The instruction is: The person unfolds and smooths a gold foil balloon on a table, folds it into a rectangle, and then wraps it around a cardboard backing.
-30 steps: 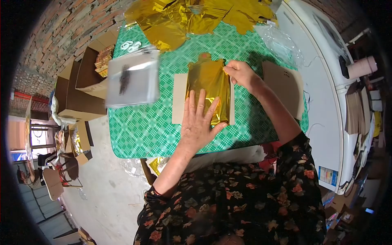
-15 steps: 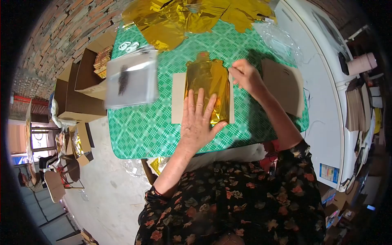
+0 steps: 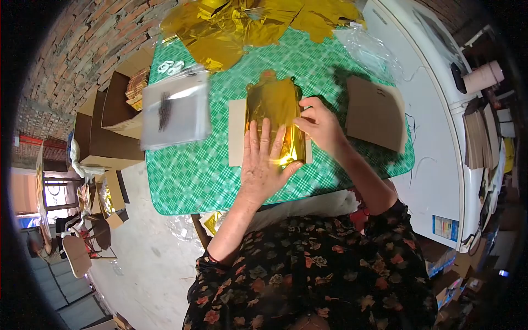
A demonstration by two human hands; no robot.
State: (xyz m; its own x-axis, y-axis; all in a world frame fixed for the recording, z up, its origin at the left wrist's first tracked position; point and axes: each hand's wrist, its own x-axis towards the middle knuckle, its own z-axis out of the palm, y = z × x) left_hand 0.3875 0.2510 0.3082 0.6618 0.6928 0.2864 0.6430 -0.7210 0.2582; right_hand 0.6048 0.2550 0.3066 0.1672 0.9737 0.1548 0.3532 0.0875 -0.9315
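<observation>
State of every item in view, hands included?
gold foil sheet, flat on card, pressed down.
card, flat under foil.
left hand, open, palm on foil.
right hand, fingers curled at foil's right edge; grip unclear.
cardboard sheet, flat, untouched.
foil heap, crumpled at far end.
clear bags, stacked, untouched.

Home packing workshop: brick wall (image 3: 82, 44), cardboard boxes (image 3: 110, 126), heaped gold foil (image 3: 236, 25).

Brown cardboard sheet (image 3: 375, 113), clear bag stack (image 3: 176, 110)
</observation>
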